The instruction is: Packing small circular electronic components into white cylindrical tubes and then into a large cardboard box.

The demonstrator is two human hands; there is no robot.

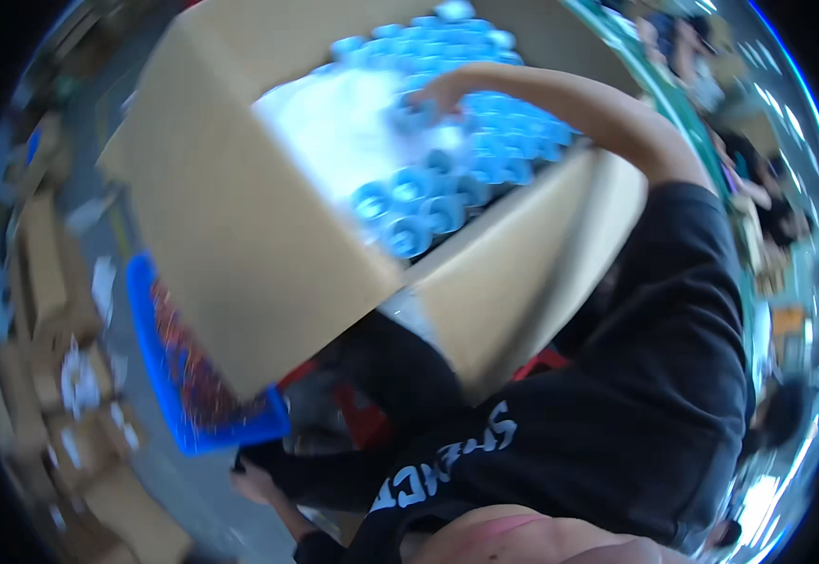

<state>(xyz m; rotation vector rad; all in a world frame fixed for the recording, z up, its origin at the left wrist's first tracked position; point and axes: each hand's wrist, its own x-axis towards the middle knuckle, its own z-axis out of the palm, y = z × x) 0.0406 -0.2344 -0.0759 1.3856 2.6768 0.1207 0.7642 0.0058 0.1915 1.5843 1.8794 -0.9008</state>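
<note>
A large open cardboard box [212,207] stands in front of me. Packed rows of light-blue, hollow, cup-like plastic parts [409,184] fill much of it, and a white sheet or bag [330,127] lies at its left side. My right hand [442,91] reaches in over the parts, fingers curled down around one light-blue round part [416,115]; motion blurs the grip. Low on the left, my left hand [254,481] rests beside my dark-clothed leg, outside the box. Its fingers are small and partly hidden, so their state does not show.
A blue bin [231,435] of small reddish-brown pieces sits on the floor left of the box. Cardboard boxes and scraps [71,376] lie farther left. A front box flap [532,263] folds toward me. Other people [762,174] sit along a green-edged bench at the right.
</note>
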